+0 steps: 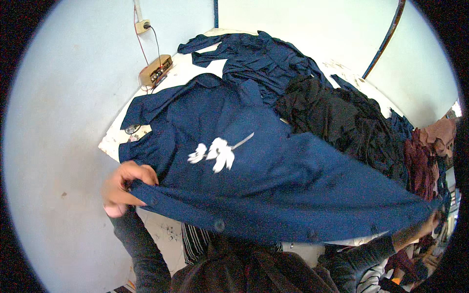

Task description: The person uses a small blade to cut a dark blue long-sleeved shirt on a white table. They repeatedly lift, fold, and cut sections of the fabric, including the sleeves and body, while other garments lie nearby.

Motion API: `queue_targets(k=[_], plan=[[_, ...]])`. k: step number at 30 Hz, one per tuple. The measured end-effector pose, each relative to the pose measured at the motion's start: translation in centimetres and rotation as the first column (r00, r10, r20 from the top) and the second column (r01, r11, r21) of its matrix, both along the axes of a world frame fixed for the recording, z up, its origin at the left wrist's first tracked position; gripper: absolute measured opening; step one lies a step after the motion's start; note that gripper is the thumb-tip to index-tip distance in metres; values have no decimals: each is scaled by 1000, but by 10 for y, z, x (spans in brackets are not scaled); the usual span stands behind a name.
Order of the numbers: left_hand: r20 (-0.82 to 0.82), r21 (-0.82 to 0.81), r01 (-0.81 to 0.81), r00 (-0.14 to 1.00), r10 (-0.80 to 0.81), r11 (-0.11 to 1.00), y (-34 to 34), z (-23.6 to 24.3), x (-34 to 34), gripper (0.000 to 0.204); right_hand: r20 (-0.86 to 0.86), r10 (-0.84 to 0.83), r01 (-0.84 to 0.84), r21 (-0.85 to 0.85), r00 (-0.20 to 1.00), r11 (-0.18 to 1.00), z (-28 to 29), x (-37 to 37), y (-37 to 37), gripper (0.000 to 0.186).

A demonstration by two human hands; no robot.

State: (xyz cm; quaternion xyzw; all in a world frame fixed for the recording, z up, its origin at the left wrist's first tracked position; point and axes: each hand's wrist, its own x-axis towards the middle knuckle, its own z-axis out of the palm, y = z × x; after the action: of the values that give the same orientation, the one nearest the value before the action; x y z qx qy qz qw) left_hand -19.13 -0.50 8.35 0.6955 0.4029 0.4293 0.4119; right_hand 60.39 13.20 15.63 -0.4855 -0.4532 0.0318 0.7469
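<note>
A dark blue shirt (293,185) with a white flower print is stretched across the front of the table. Dark round buttons run along its near edge. My left hand (128,188) pinches one end of that edge between thumb and fingers. At the far right my right hand (432,222) grips the other end, its fingers partly hidden and blurred. The rest of the shirt lies over the table, folded and bunched toward the left.
More dark blue garments (264,61) are heaped at the back. A black cloth pile (337,110) lies right of the shirt, with maroon cloth (420,161) beyond. A brown box (157,70) with wires stands by the left wall. Scissor handles (132,129) peek out at the table's left edge.
</note>
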Motion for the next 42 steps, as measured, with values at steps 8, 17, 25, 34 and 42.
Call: queue_targets(k=[8, 17, 25, 34, 42], plan=[[-573, 621, -414, 339, 746, 666, 167, 12, 4, 41, 580, -43, 333, -404, 814, 852, -42, -71, 82, 29], [-336, 501, -329, 778, 531, 800, 124, -2, 131, 17, 557, 283, 38, -494, 780, 868, -92, -167, 45, 34], [-747, 453, -273, 402, 529, 849, 74, -17, 166, 23, -82, 792, -631, -655, 606, 415, -99, -303, 2, 28], [-633, 452, -308, 551, 544, 837, 71, -42, 158, 16, 529, 770, -423, -644, 356, 637, -101, -400, -3, 23], [-594, 491, -317, 559, 578, 812, 73, -40, 163, 15, 752, 657, -397, -586, 58, 706, -105, -438, 14, 24]])
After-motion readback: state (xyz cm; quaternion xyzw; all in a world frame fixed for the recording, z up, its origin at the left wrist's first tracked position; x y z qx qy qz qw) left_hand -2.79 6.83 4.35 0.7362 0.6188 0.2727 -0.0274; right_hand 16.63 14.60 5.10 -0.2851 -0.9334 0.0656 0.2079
